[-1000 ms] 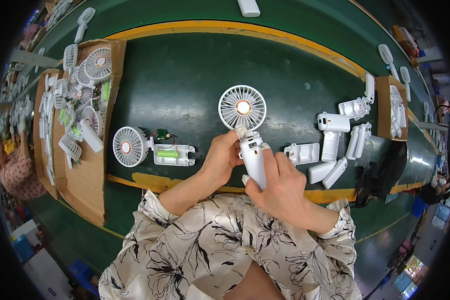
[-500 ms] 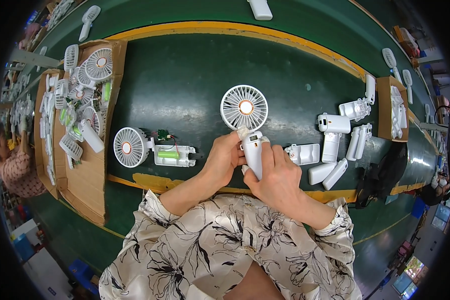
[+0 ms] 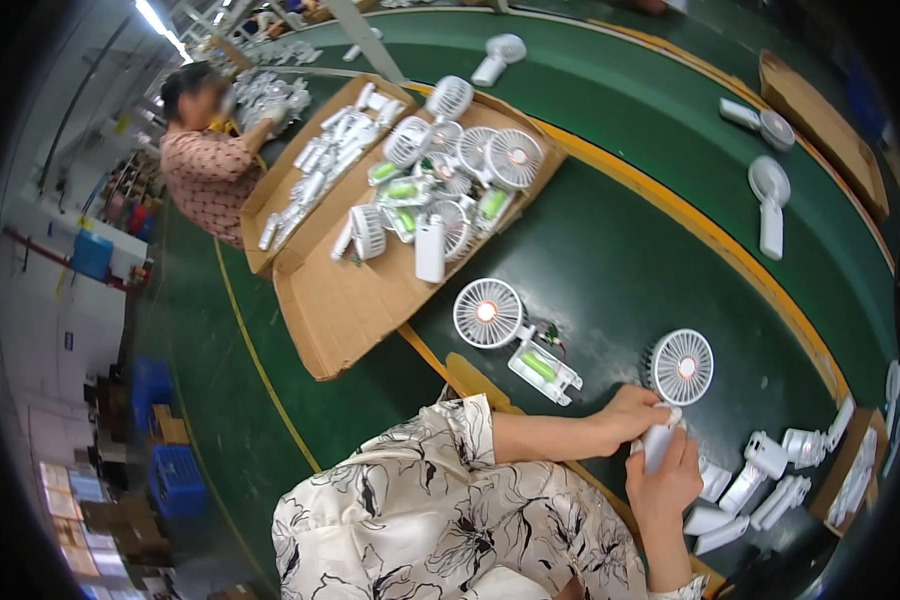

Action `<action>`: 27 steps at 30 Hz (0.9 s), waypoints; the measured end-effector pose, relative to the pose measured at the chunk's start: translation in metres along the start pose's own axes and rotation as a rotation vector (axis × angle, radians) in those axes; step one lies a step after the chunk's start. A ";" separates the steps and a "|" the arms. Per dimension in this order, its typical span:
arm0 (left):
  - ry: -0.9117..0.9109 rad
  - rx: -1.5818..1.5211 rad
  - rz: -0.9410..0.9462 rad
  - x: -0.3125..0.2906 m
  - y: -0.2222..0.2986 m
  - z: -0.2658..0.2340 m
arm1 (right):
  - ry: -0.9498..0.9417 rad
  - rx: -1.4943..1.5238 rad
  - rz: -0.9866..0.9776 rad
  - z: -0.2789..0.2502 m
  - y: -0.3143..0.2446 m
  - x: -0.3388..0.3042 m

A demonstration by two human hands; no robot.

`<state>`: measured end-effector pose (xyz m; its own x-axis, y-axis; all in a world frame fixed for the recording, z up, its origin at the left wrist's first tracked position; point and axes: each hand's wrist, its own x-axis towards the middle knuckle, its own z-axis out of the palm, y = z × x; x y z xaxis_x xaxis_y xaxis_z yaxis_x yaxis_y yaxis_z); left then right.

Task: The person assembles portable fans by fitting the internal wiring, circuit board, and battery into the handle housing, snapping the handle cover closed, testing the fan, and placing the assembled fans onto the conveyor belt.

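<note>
Both my hands are closed around a white handheld fan (image 3: 657, 448), whose round grille points away from me. My left hand (image 3: 625, 415) grips it at the neck, just below the grille. Lower down, my right hand (image 3: 665, 482) wraps the handle, with fingers along its far side. To their left lies an opened fan (image 3: 487, 313) with a green battery (image 3: 538, 366) in its handle shell and a small wired circuit board (image 3: 548, 333) beside it. Several white handle covers (image 3: 766, 455) lie close by on the right.
A cardboard box (image 3: 335, 320) on the left holds fans and green batteries; a strip of it holds white parts. A smaller box (image 3: 848, 470) stands right. Fans (image 3: 770, 190) lie on the green belt beyond the yellow edge. Another person (image 3: 205, 160) works far left.
My view has swung to the left, so hands and fan now appear lower right and the box of fans nearer the middle. Both hands keep hold of the fan.
</note>
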<state>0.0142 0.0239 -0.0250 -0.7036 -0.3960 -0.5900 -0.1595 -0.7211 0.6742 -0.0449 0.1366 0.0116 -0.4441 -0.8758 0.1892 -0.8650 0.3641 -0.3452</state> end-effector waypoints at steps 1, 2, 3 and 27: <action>0.003 -0.010 -0.002 -0.001 0.000 0.000 | 0.012 0.013 -0.024 0.001 0.000 0.000; 0.016 -0.008 0.019 0.000 0.001 -0.002 | 0.011 0.013 -0.019 0.002 -0.001 0.000; 0.010 -0.025 0.015 -0.001 0.002 -0.003 | 0.006 0.011 -0.011 0.002 0.000 0.001; -0.302 0.004 0.251 -0.001 0.022 -0.008 | -0.115 1.416 0.430 0.011 0.007 0.013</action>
<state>0.0169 0.0037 -0.0128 -0.8933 -0.3738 -0.2495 0.0412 -0.6210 0.7828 -0.0536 0.1246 0.0019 -0.5217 -0.8279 -0.2059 0.2956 0.0510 -0.9540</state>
